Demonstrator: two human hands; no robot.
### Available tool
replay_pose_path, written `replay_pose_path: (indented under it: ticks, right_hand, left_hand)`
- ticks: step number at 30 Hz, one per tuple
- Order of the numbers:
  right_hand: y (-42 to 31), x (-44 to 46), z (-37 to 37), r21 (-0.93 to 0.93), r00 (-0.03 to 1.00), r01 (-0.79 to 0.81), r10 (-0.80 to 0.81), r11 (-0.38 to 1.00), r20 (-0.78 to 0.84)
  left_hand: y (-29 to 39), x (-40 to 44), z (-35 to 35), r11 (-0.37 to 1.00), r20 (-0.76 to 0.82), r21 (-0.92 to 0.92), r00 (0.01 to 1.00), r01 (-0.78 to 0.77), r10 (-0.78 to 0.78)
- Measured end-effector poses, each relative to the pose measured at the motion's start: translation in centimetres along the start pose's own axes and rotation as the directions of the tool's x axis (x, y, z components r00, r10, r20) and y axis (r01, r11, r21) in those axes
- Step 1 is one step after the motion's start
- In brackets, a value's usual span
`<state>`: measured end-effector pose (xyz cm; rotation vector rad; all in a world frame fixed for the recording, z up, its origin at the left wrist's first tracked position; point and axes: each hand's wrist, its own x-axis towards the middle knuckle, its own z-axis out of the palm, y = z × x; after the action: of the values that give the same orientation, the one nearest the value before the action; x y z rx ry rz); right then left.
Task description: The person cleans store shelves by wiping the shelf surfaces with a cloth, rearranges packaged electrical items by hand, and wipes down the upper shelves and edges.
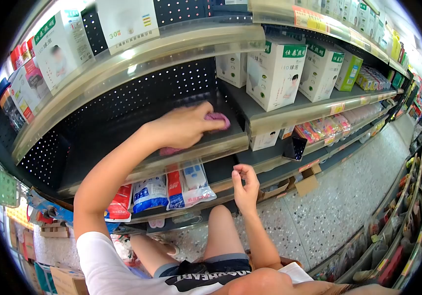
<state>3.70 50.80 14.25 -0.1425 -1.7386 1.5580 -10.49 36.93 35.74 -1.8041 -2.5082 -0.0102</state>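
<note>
My left hand [184, 127] is closed on a purple cloth [217, 119] and presses it on the dark shelf board [107, 140], close to its front lip. Some of the cloth shows past my fingers, and another bit hangs out below my palm. My right hand [246, 188] hovers over my knee, in front of the lower shelf, with its fingers loosely curled, the thumb apart and nothing visible in it. Beneath the shelf my left hand works on lie a blue-and-white packet [150, 192] and a red-and-white packet [190, 184].
White and green light-bulb boxes [276, 73] stand on the shelf to the right; more boxes [63, 46] stand above left. A clear price rail [137, 49] juts out over my left arm. An open cardboard box [308, 180] sits low at the right, beside the speckled floor [348, 191].
</note>
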Motion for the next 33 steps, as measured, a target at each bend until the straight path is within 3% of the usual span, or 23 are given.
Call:
replay_pose_path:
  ticks: [1, 3, 9, 13, 19, 26, 33]
  right_hand:
    - [0.3, -0.1, -0.3, -0.006, 1.000, -0.026, 0.026, 1.000, -0.005]
    - [0.9, -0.2, -1.0, -0.017, 0.997, -0.079, 0.079, 0.997, -0.012]
    - [2.7, 0.5, -0.7, 0.084, 0.989, -0.116, 0.123, 0.990, -0.077]
    - [3.1, 0.3, -0.6, 0.084, 0.987, -0.135, 0.142, 0.987, -0.078]
    - [2.6, 0.4, -0.9, 0.140, 0.979, -0.185, 0.194, 0.973, -0.060]
    - [2.1, 0.4, -0.1, 0.149, 0.988, -0.141, 0.149, 0.979, -0.042]
    - [-1.1, -0.4, 0.7, 0.210, 0.990, -0.135, 0.142, 0.968, -0.017]
  left_hand:
    - [-0.3, 0.8, 0.5, 0.993, 0.003, -0.034, 0.993, -0.117, 0.117]
    - [-0.9, 1.7, 1.1, 0.976, 0.027, -0.062, 0.977, -0.210, 0.212]
    - [-1.4, 3.1, 2.1, 0.979, 0.150, -0.053, 0.967, -0.198, 0.204]
    - [-1.2, 3.6, 2.5, 0.979, 0.131, -0.053, 0.971, -0.194, 0.200]
    - [-1.1, 4.8, 3.3, 0.949, 0.039, 0.112, 0.955, -0.296, 0.293]
    - [-0.1, 5.0, 3.5, 0.932, 0.012, 0.256, 0.964, -0.258, 0.264]
    - [-0.7, 4.3, 4.6, 0.967, -0.003, 0.256, 1.000, -0.007, 0.008]
